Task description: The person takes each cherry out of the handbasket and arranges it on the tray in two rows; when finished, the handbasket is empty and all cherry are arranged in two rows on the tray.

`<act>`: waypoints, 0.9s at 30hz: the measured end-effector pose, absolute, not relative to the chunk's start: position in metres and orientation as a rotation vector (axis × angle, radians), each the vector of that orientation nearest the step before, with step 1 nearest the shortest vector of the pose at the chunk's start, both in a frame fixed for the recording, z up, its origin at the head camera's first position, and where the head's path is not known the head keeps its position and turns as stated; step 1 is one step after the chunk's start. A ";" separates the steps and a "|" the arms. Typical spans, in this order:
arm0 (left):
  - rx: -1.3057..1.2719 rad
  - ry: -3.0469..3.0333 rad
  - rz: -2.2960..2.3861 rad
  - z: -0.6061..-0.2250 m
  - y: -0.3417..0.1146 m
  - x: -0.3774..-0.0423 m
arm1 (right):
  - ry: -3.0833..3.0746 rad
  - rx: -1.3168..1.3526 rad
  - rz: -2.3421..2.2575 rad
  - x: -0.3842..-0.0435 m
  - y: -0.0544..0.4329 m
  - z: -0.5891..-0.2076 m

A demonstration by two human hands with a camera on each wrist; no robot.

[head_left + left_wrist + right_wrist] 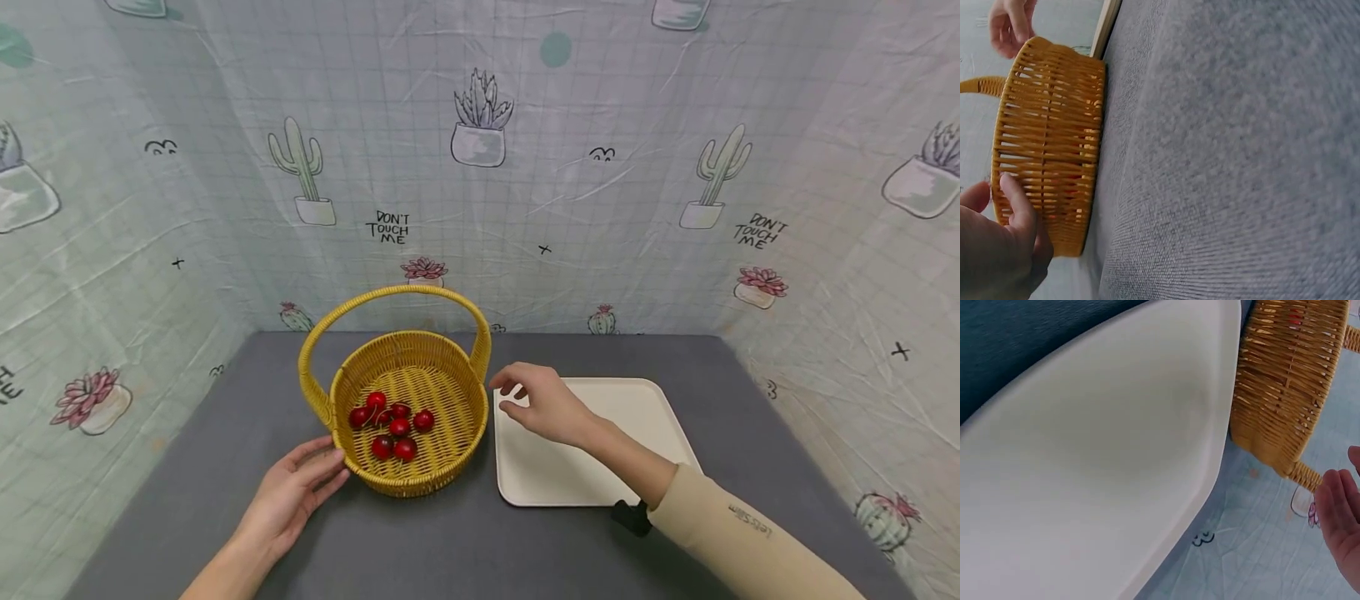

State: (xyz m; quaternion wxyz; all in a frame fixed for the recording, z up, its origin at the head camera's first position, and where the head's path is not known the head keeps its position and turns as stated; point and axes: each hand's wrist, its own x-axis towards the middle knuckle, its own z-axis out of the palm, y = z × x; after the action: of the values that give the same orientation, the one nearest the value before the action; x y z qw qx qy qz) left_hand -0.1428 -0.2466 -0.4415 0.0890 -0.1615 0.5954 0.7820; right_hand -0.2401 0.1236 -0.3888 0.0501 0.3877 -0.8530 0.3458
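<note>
A yellow woven basket (408,483) with a tall arched handle (397,292) stands upright, and several red cherries (400,427) lie on its bottom, some with stems. My left hand (288,496) rests its fingers against the outer left side of the basket near the handle's base. In the left wrist view, an extended finger (1017,197) lies along the woven wall. My right hand (547,404) hovers above the left part of a cream-white tray (585,479), close to the basket's right side. Its fingers are loosely bent with a gap to the thumb, and they hold nothing.
The tray lies flat to the right of the basket on a dark grey tabletop (435,550). A pale curtain (540,183) printed with cacti and potted plants surrounds the table at the back and sides. A small black object (632,518) shows under the beige right sleeve (735,525).
</note>
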 end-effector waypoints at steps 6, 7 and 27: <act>-0.488 1.773 2.328 -0.442 -0.244 -0.145 | -2.620 1.203 1.161 -0.246 0.108 -0.388; -0.486 1.776 2.325 -0.442 -0.244 -0.145 | -2.625 1.198 1.174 -0.246 0.106 -0.388; -0.495 1.803 2.282 -0.441 -0.245 -0.148 | -2.840 1.068 1.394 -0.262 0.052 -0.396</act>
State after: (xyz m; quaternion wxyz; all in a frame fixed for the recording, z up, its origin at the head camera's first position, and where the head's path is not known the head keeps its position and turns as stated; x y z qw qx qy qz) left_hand -0.1480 -0.2453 -0.4410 0.0955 -0.1670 0.6085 0.7699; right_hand -0.2620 0.0523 -0.3959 -0.0987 0.3182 -0.8464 0.4154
